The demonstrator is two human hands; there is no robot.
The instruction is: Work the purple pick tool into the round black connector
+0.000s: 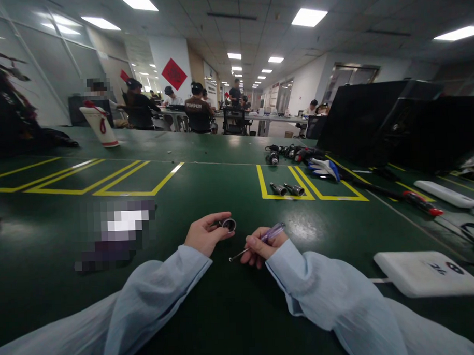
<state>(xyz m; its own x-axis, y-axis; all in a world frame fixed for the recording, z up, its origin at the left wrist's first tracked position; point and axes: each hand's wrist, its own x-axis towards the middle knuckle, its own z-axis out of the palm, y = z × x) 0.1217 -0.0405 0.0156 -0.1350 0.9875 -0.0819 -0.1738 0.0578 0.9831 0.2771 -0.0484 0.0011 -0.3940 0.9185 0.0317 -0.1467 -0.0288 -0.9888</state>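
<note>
My left hand [206,234] is closed round a small cylindrical metal part [231,225], its open round end turned toward the right. Clasped in my right hand [263,245] is a screwdriver [273,232] with a clear purple handle. Its thin shaft points down and left, just below the metal part and apart from it. Something tiny shows at the shaft's tip, too small to name. Beyond my hands, two similar metal parts [295,189] lie on their sides inside a yellow-taped box.
The green tabletop [210,313] bears yellow tape outlines [124,192]. Dark metal fittings [273,158] and a blue-white glove [324,169] lie at back right. White boxes [430,274], a red-black tool [422,203] and cables are at right. A paper cup [102,125] stands far left; people sit beyond.
</note>
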